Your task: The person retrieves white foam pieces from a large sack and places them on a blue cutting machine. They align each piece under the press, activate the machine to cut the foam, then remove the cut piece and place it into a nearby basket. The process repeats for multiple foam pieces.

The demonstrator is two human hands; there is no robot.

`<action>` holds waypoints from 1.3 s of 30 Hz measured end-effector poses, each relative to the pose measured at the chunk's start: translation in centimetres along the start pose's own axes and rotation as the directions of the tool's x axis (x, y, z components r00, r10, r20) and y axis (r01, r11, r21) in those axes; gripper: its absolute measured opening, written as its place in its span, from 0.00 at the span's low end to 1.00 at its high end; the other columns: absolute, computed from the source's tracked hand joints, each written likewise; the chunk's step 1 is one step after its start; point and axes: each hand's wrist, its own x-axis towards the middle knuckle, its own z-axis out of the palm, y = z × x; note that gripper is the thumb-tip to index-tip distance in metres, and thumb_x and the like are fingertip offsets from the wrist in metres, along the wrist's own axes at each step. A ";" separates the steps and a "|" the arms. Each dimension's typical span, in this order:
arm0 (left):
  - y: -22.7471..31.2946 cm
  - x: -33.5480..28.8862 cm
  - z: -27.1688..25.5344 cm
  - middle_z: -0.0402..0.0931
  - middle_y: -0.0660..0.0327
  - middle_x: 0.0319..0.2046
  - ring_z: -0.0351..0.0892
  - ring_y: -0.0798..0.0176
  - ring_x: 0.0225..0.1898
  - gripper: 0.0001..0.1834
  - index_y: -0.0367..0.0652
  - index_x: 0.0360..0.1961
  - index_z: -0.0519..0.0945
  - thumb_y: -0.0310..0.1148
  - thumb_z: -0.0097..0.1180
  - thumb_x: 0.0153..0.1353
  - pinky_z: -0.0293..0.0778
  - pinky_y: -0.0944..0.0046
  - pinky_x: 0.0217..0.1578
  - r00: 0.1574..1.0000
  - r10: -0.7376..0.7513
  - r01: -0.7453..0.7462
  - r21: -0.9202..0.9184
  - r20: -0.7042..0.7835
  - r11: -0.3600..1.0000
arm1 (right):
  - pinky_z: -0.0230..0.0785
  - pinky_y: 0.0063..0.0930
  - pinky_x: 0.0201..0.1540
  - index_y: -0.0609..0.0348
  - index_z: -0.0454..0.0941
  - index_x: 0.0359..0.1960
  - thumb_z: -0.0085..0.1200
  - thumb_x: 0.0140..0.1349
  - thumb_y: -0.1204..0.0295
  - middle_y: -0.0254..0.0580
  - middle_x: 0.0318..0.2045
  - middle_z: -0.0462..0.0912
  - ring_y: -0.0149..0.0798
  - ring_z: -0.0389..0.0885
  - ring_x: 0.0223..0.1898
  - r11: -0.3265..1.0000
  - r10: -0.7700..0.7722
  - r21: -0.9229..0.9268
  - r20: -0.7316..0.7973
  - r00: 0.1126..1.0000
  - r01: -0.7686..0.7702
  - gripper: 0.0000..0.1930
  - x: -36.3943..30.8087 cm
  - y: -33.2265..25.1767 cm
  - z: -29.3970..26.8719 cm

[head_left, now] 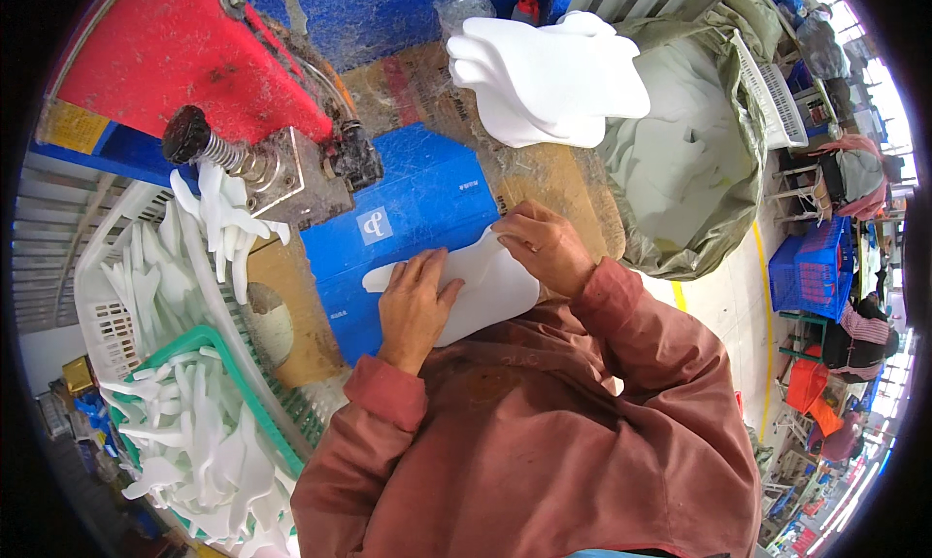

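Note:
A white, smooth-edged flat piece (497,298), foam-like in look, lies at the near edge of a blue sheet (419,191). My left hand (413,308) rests on its left part, fingers stretched out and lying flat. At its far right edge my right hand (549,245) pinches the rim between thumb and fingers. Part of the piece is hidden under my hands, and its near side meets my red-brown smock (544,441). Beyond my hands sits a stack of white curved pieces (553,77) of similar material.
A red machine (204,58) with a spring-loaded black knob (184,135) stands at far left. A green-rimmed basket (209,339) and a pale crate (107,325) hold white offcuts at left. A large drab sack (714,257) with white pieces stands right. A plastic bottle (464,9) is at the back.

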 end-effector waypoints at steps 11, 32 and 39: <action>-0.3 0.1 0.9 0.85 0.56 0.47 0.82 0.48 0.47 0.25 0.43 0.54 0.85 0.32 0.76 0.53 0.81 0.53 0.47 0.998 0.026 -0.024 0.026 -0.058 0.999 | 0.80 0.46 0.43 0.56 0.84 0.46 0.61 0.67 0.73 0.48 0.42 0.82 0.55 0.85 0.40 0.989 -0.027 -0.145 -0.008 1.000 0.025 0.07 0.5 2.0 1.6; 3.5 1.7 3.6 0.78 0.56 0.41 0.83 0.48 0.43 0.17 0.38 0.53 0.85 0.26 0.65 0.62 0.82 0.52 0.43 0.996 0.083 -0.083 -0.028 -0.014 0.996 | 0.78 0.45 0.42 0.59 0.82 0.49 0.63 0.65 0.77 0.50 0.40 0.81 0.57 0.84 0.40 0.981 0.124 -0.140 -0.057 0.991 -0.131 0.12 0.0 0.7 0.7; 3.3 1.4 4.3 0.78 0.55 0.41 0.83 0.48 0.44 0.18 0.36 0.53 0.85 0.24 0.65 0.60 0.82 0.53 0.44 0.994 0.101 -0.101 -0.018 -0.032 0.995 | 0.76 0.36 0.41 0.57 0.87 0.50 0.63 0.66 0.77 0.46 0.36 0.84 0.45 0.83 0.36 0.948 0.313 0.107 -0.142 0.939 -0.300 0.11 -2.2 0.9 -1.1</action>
